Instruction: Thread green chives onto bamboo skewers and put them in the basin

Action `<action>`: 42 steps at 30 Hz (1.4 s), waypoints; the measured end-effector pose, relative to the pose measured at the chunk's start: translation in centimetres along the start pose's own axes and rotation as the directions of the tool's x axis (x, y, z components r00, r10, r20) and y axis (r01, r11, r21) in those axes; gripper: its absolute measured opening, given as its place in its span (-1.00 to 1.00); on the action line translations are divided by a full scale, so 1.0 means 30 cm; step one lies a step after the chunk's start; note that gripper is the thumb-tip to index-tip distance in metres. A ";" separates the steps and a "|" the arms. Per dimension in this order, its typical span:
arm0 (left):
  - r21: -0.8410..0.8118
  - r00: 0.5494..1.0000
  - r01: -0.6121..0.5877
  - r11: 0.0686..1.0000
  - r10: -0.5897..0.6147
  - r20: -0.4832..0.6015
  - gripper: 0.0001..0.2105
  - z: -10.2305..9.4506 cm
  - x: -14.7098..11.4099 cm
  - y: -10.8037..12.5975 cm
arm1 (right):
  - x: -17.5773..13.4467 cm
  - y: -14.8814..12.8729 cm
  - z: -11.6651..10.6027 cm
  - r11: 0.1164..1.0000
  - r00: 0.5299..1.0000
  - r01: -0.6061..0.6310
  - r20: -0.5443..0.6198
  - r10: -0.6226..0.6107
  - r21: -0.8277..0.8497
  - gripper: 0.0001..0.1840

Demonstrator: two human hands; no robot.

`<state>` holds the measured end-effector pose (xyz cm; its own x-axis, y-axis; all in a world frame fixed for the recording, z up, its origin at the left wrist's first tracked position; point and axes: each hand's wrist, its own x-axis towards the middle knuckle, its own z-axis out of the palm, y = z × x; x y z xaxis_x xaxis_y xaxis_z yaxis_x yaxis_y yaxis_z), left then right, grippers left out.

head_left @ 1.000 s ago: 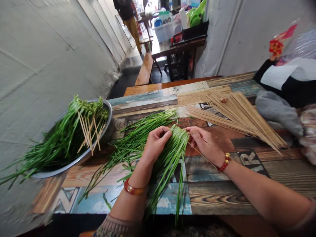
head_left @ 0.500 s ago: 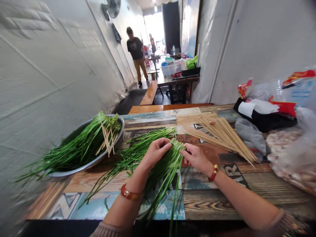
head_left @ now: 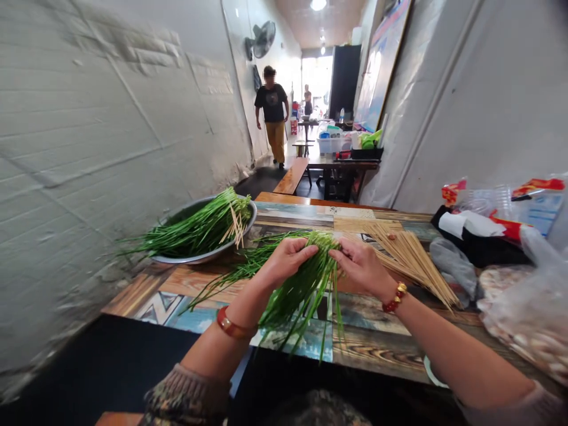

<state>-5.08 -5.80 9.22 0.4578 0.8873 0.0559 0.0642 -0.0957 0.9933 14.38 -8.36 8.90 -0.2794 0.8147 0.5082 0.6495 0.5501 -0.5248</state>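
A bunch of green chives (head_left: 306, 299) hangs down from between my two hands, its pale cut ends on top. My left hand (head_left: 290, 257) is closed around the left side of the bunch near those ends. On the other side, my right hand (head_left: 361, 263) pinches the stalk ends between thumb and fingers; whether a skewer is in that pinch is hidden. More loose chives (head_left: 242, 269) lie on the table left of my left hand. Just past my right hand, thin wooden skewers (head_left: 412, 260) are spread in a pile.
A metal basin (head_left: 199, 258) at the left holds more chives with several skewers through their ends. Plastic bags (head_left: 528, 307) with pale contents crowd the table's right side. Beyond the table are a bench (head_left: 291, 176) and a walking person (head_left: 273, 109).
The camera view has tilted up and turned left. Both hands still hold the chives at the ends, closer together. The person in the background has walked nearer.
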 end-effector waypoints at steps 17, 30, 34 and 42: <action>-0.217 0.998 -0.058 0.974 0.063 0.018 -0.61 -0.147 -0.288 0.006 | 0.081 -0.277 0.049 0.983 0.948 -0.030 0.316 -0.030 0.183 -0.85; -0.354 0.975 -0.151 0.923 0.081 -0.205 -0.70 -0.258 -0.454 -0.048 | 0.150 -0.409 0.196 0.979 0.914 0.194 0.351 -0.204 0.062 -0.79; -0.362 0.974 -0.142 0.921 0.065 -0.217 -0.71 -0.276 -0.463 -0.067 | 0.147 -0.419 0.229 0.971 0.923 0.227 0.301 -0.238 0.069 -0.75; -0.346 0.960 -0.157 0.925 0.061 -0.274 -0.65 -0.300 -0.488 -0.098 | 0.179 -0.429 0.266 0.980 0.883 0.091 0.442 -0.161 0.176 -0.83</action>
<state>-19.96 -14.45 6.40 0.2008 0.9694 0.1416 -0.3189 -0.0720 0.9451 -1.13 -9.60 12.92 -0.6636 0.7113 0.2317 0.4871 0.6459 -0.5878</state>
